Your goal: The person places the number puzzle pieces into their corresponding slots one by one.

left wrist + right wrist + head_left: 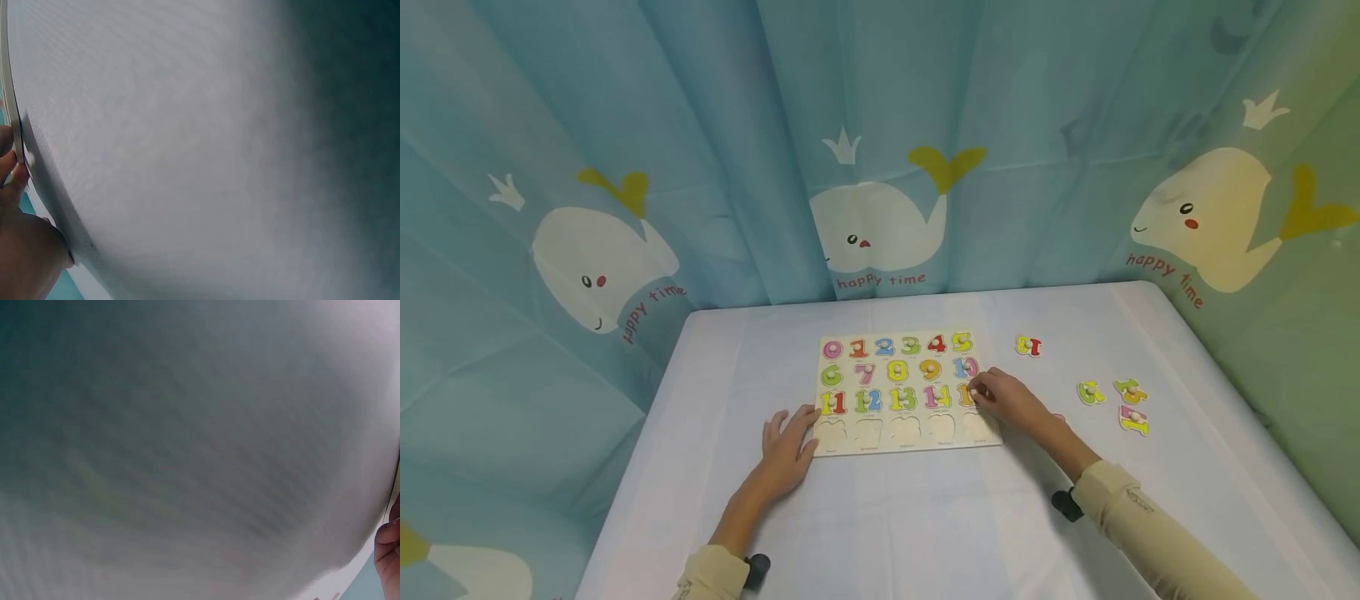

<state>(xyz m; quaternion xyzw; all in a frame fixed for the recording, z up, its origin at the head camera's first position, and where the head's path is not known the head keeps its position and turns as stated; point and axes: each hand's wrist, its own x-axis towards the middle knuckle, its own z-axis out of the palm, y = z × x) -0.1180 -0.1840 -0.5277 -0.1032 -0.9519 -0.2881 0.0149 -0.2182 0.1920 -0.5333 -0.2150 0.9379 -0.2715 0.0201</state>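
Observation:
A wooden number puzzle board (pixel 880 450) lies flat on the white-covered table. Coloured number pieces fill its upper rows, and the bottom row shows bare recesses. My left hand (pixel 786 454) rests at the board's lower left corner, fingers along the left edge and thumb near the front edge. At the right end of the third row, my right hand (pixel 1003 396) pinches a number piece (pixel 964 395), its fingertips covering much of it. The left wrist view catches the fingers (pixel 17 178) against the board's edge. In the right wrist view only part of the hand shows.
Right of the board lie loose pieces: a yellow and red one (pixel 1028 346), a green and yellow one (pixel 1091 392), a green and orange one (pixel 1131 391) and a pink and yellow one (pixel 1134 419). A pink piece (pixel 1058 417) is partly hidden by the right forearm. A whale-print curtain (pixel 722 208) surrounds the table.

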